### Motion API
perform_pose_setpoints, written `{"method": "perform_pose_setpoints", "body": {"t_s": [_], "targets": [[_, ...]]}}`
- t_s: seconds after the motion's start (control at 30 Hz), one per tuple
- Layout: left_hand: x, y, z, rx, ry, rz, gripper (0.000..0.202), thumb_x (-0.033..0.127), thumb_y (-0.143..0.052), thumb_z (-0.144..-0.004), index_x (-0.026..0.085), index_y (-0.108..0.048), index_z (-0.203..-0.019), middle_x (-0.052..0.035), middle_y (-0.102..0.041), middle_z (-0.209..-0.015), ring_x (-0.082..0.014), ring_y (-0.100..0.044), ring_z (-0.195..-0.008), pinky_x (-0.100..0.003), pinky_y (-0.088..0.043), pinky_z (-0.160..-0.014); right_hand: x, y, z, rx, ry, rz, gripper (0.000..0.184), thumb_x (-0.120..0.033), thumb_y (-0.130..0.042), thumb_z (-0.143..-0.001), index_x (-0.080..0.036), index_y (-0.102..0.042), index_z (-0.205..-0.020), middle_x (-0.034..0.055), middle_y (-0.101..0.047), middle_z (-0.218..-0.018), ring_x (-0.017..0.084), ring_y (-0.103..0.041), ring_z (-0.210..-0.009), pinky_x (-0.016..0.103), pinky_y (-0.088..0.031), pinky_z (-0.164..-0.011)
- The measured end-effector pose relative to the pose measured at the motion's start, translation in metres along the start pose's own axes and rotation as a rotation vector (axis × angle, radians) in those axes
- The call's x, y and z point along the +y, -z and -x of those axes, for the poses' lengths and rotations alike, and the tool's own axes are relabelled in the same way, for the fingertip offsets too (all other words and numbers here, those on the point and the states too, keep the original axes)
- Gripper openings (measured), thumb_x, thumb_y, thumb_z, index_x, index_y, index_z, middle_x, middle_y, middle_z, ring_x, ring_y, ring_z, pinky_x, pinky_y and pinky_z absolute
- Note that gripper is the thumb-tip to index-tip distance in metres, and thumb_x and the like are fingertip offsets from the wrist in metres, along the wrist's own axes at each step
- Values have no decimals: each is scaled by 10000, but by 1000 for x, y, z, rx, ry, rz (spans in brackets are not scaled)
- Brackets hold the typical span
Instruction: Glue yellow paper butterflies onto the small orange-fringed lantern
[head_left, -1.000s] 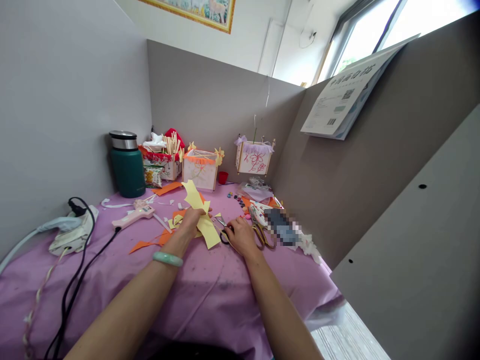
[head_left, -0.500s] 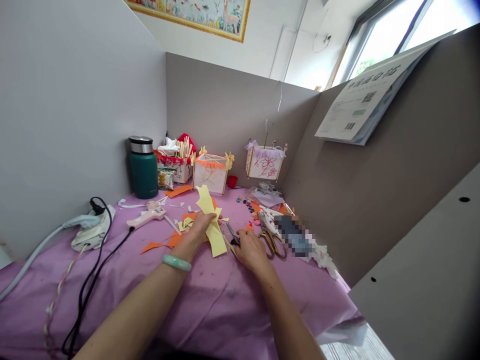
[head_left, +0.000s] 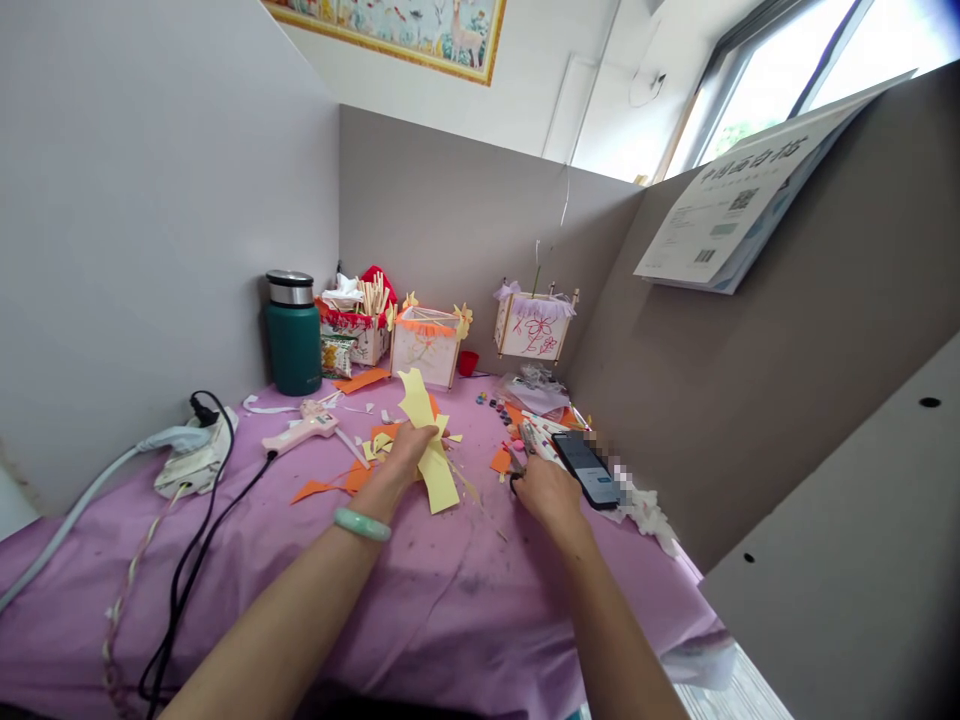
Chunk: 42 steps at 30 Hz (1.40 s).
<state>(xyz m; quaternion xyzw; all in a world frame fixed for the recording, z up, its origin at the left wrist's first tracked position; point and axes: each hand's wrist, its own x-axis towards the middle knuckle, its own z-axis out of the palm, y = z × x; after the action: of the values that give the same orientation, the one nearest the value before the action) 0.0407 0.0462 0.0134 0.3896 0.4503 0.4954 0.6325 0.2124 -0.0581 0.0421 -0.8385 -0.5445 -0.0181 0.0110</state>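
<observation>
My left hand [head_left: 411, 448] is closed around a piece of yellow paper [head_left: 439, 478], whose upper part has an uneven cut edge. A green bangle [head_left: 363, 523] circles that wrist. My right hand [head_left: 550, 490] is farther right, closed around small scissors [head_left: 516, 477] with dark handles, mostly covered by the fingers. It lies low over the cloth beside a phone [head_left: 587, 468]. A thin yellow strip [head_left: 480, 500] rests between the hands. Orange paper scraps [head_left: 319, 489] and yellow bits lie around my left hand. The gold-handled scissors are hidden behind my right hand.
A pink glue gun [head_left: 304, 430] and a power strip [head_left: 196, 455] with cables lie left. A green bottle [head_left: 292, 335], a box of sticks [head_left: 367, 325] and an orange-trimmed lantern [head_left: 425, 345] stand behind. A purple-trimmed lantern [head_left: 535, 325] hangs at the back right. Grey partitions [head_left: 480, 210] enclose the table.
My right hand has moved right with the small scissors, away from the yellow paper, and now covers the gold-handled scissors. A thin yellow strip lies on the cloth. My left hand keeps its hold.
</observation>
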Motion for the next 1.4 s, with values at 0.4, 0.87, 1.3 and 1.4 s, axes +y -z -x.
{"method": "perform_pose_setpoints", "body": {"t_s": [0.4,0.87,1.3,1.4], "targets": [[2,-1,6,6,-15,-66,166,200,-569,-657,118,-586,-801,-59,-616,-542,-189,-574,-438,-304,-471,-430,-30,-9,0,54,51,-59,289,-249,-466,-818,-102,-675,-952,179,-662,-979,255,-629,-899,285,-420,-695],[13,3,20,99,-148,-114,165,210,-595,-629,114,-633,-757,-56,-621,-548,-164,-564,-469,-255,-433,-434,-20,-11,29,24,307,-107,259,-312,-478,-837,-165,-668,-933,116,-653,-985,202,-605,-913,249,-394,-716],[13,9,9,80,-188,227,240,275,-635,-563,91,-647,-717,-26,-598,-508,-129,-525,-426,-234,-384,-424,-30,-17,-4,27,404,-152,297,-321,-427,-869,-189,-674,-967,76,-684,-929,164,-623,-844,217,-389,-646],[11,12,6,70,-176,292,245,272,-647,-547,90,-644,-711,-29,-605,-526,-137,-546,-459,-240,-400,-439,-34,-17,-4,73,151,-54,320,-294,-429,-855,-130,-681,-964,148,-668,-980,210,-618,-900,250,-393,-690]]}}
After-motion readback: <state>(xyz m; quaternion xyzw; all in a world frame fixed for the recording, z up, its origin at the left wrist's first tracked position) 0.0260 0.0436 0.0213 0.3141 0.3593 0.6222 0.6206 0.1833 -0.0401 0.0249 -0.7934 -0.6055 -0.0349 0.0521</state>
